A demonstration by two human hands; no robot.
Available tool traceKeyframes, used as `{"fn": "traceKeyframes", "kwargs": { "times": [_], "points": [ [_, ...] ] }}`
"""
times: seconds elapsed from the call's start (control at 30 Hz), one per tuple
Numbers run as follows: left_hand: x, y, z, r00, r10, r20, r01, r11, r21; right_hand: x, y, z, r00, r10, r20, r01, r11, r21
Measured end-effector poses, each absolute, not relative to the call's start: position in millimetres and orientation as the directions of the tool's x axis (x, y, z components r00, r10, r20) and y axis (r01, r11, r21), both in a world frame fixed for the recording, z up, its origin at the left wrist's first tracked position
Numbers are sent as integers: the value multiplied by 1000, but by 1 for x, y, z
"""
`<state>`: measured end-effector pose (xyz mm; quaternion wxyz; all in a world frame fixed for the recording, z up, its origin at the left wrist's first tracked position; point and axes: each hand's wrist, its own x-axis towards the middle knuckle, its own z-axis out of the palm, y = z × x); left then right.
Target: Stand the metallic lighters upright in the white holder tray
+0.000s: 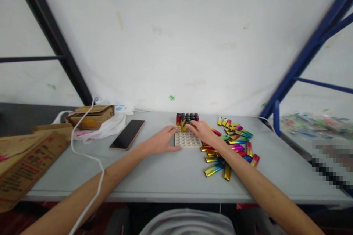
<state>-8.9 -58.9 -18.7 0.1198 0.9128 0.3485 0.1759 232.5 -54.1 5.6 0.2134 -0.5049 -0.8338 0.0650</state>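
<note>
left of the left fingers lies a phone (127,134); the left hand (164,141), thumb and fingers spread, rests at the left edge of a pale gridded tray (188,141). beyond the left fingertips, shiny dark-topped pieces (188,117) stand upright in rows; the right hand (203,131) bends its fingers beside them, any grip indeterminable, with loose shiny pieces (239,141) strewn to its right.
</note>
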Motion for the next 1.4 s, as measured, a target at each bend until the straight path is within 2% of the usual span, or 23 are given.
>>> {"fn": "traceKeyframes", "kwargs": {
  "times": [0.23,0.37,0.43,0.63,0.8,1.07,1.23,1.33,1.4],
  "points": [
    [-9,-58,-21,699,679,224,604,-728,323,221,-57,14,-472,857,206,878,479,20],
    [-8,-59,-19,696,681,230,606,-728,322,214,-55,17,-410,897,163,911,395,119],
    [-8,-59,-18,696,679,232,605,-729,321,212,-53,17,-391,906,161,919,376,118],
    [-7,-60,-18,687,690,229,614,-719,325,216,-52,19,-507,855,106,858,490,151],
    [-8,-59,-19,690,687,227,613,-721,321,211,-56,20,-434,897,81,895,420,147],
    [-9,-59,-20,694,682,231,606,-726,324,239,-58,26,-437,878,195,899,434,62],
    [-9,-59,-20,691,691,212,613,-715,336,318,-44,37,-228,912,341,969,245,-7],
    [-9,-59,-20,682,702,205,623,-705,339,373,-32,39,-133,936,325,983,167,-80],
    [-9,-59,-19,681,705,197,627,-700,341,402,-25,35,-75,950,302,991,104,-81]
  ]
}}
